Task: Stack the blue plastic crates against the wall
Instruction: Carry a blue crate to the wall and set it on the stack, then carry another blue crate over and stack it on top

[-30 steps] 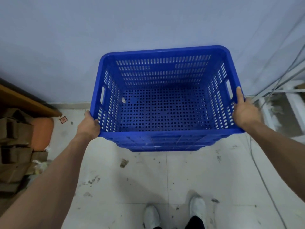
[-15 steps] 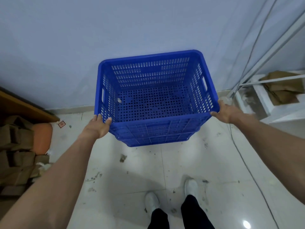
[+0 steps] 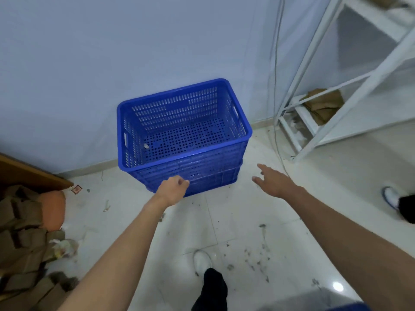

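Note:
A blue perforated plastic crate (image 3: 182,129) stands on the floor against the pale wall, nested on another blue crate whose lower edge (image 3: 211,182) shows beneath it. A small pale scrap lies inside on its bottom. My left hand (image 3: 173,189) is in front of the crate's near wall, fingers curled loosely, holding nothing. My right hand (image 3: 272,179) hovers to the right of the crate, fingers spread, apart from it.
A white metal shelf frame (image 3: 314,122) with brown paper on its low shelf stands at the right, a cable hanging beside it. Cardboard and an orange cushion (image 3: 52,209) lie at the left. Debris dots the tiled floor. Another person's shoe (image 3: 390,198) shows at far right.
Both hands have let go of the crate's near corners and drawn back. The view has pulled away from the crate, which now rests against the wall.

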The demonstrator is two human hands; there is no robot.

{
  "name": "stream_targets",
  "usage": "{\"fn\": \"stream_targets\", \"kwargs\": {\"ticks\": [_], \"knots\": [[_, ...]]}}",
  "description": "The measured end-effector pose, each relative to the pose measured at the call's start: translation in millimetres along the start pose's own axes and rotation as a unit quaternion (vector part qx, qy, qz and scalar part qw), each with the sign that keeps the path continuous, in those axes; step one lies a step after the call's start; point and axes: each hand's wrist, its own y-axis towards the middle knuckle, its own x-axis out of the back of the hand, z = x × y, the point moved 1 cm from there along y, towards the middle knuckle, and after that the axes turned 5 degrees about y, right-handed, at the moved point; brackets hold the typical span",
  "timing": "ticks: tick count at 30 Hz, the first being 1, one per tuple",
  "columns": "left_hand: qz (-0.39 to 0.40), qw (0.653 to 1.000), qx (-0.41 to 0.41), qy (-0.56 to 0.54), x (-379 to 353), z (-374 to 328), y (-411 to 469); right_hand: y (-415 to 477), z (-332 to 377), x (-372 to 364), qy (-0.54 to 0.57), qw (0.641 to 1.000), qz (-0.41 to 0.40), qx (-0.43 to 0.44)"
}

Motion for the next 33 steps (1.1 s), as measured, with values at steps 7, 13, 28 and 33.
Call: {"fn": "stream_targets", "kwargs": {"ticks": [7,13,28,33], "knots": [[0.048,0.997,-0.055,0.014,-107,-90,-95,-112,-106,-6,0.043,0.998,-0.049,-0.003],[0.069,0.987,-0.120,0.083,-174,-167,-175,-222,-196,-1,0.074,0.992,-0.097,-0.042],[0.283,0.914,-0.240,0.166,-398,-211,-317,-540,-397,-145,0.173,0.910,-0.187,-0.327],[0.340,0.886,-0.236,0.209,-467,-189,-379,-643,-442,-219,0.214,0.861,-0.149,-0.436]]}}
